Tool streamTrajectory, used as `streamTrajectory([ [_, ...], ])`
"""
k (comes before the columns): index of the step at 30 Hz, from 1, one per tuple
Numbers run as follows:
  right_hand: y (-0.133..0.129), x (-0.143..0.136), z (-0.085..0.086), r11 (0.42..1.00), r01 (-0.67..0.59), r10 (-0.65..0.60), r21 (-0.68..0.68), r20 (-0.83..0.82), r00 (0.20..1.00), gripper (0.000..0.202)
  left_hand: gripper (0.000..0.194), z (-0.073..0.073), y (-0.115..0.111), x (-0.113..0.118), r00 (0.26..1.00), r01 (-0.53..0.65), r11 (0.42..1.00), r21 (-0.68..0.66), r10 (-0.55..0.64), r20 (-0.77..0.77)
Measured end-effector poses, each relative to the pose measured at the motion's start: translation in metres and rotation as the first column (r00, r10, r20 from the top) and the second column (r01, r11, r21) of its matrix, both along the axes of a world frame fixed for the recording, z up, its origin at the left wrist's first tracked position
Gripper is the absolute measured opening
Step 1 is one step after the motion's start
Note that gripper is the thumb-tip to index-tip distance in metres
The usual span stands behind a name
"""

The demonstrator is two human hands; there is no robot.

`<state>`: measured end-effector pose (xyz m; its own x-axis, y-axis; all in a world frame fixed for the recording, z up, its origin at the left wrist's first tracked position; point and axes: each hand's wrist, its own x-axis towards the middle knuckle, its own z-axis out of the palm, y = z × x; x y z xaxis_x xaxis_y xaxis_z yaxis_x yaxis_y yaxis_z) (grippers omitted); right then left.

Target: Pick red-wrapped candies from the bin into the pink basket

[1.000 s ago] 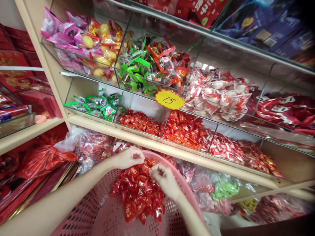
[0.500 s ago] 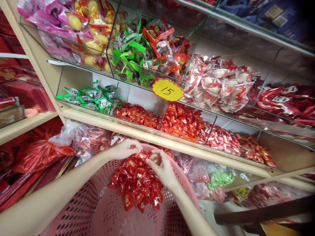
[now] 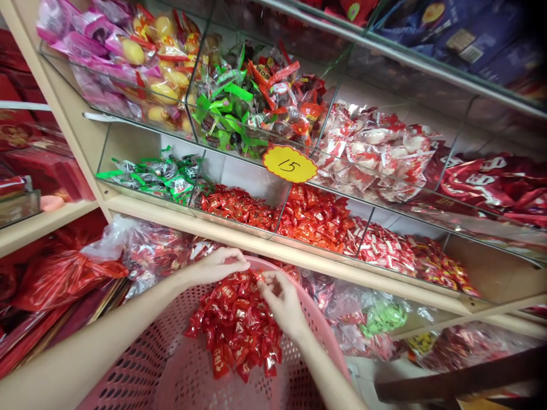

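A heap of red-wrapped candies with gold print lies inside a pink perforated plastic basket, against its far side. At the heap's upper left edge is my left hand, its fingers bent and close together, the tips pointing right. My right hand is at the heap's upper right, thumb and fingers curled together by the top candies. The two hands' fingertips are a short gap apart. Whatever sits between the fingers of either hand is too small or hidden to make out.
Shelves with glass dividers hold candies behind the basket, including red-wrapped candies and green-wrapped candies. A yellow price tag reads 15. Bagged goods lie under the bottom shelf board. Dark wooden bars stand lower right.
The whole view has shifted slightly, so most things sit a little lower. My right hand's fingers have drawn closer together, while my left hand's fingers reach slightly farther right.
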<state>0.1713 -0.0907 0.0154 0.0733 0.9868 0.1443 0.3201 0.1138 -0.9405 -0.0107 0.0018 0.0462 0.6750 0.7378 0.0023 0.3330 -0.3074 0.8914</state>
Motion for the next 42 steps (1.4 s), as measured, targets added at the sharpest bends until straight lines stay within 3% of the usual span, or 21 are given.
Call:
streamTrajectory([
  [3, 0.001, 0.009, -0.002, 0.98, -0.022, -0.026, -0.197, -0.239, 0.971, 0.031, 0.028, 0.002, -0.002, -0.001, 1.0, 0.005, 1.0, 0.003, -0.005, 0.007],
  [6, -0.001, 0.015, 0.0, 0.945, -0.069, -0.043, -0.321, -0.33, 0.943, 0.035, 0.028, 0.002, -0.002, -0.001, 1.0, 0.015, 1.0, 0.008, -0.015, -0.001],
  [11, -0.008, 0.025, 0.007, 0.906, -0.16, 0.058, -0.393, -0.258, 0.965, 0.042, 0.027, 0.003, -0.002, 0.0, 1.0, 0.025, 1.0, 0.017, -0.025, -0.013],
  [16, -0.012, 0.041, 0.006, 0.809, -0.217, 0.144, -0.547, -0.174, 0.974, 0.043, 0.028, 0.0, 0.0, -0.001, 0.999, 0.036, 0.999, 0.02, -0.036, -0.009],
  [19, -0.017, 0.045, 0.007, 0.709, -0.308, 0.272, -0.634, -0.157, 0.949, 0.04, 0.028, -0.003, 0.001, -0.002, 0.999, 0.035, 0.999, 0.035, -0.035, -0.003],
  [23, -0.027, 0.042, 0.008, 0.517, -0.448, 0.445, -0.729, -0.219, 0.869, 0.036, 0.027, -0.003, 0.001, -0.001, 0.999, 0.037, 0.998, 0.041, -0.037, -0.01],
  [27, -0.032, 0.045, -0.001, 0.421, -0.436, 0.463, -0.796, -0.225, 0.858, 0.038, 0.026, -0.002, 0.001, 0.001, 0.999, 0.05, 0.998, 0.045, -0.049, -0.023],
  [29, -0.033, 0.052, -0.01, 0.417, -0.396, 0.426, -0.818, -0.209, 0.88, 0.036, 0.027, -0.003, 0.002, 0.002, 0.998, 0.056, 0.997, 0.048, -0.055, -0.025],
  [33, -0.031, 0.065, -0.031, 0.466, -0.24, 0.311, -0.852, -0.096, 0.946, 0.033, 0.027, -0.005, 0.003, 0.002, 0.998, 0.061, 0.997, 0.054, -0.061, -0.011],
  [37, -0.026, 0.068, -0.046, 0.48, -0.214, 0.281, -0.851, -0.082, 0.956, 0.032, 0.027, 0.0, 0.0, 0.0, 0.999, 0.045, 0.998, 0.049, -0.043, -0.023],
  [42, -0.023, 0.065, -0.048, 0.602, -0.171, 0.242, -0.78, -0.026, 0.97, 0.024, 0.029, 0.004, -0.002, -0.001, 0.998, 0.044, 0.998, 0.036, -0.043, -0.037],
])
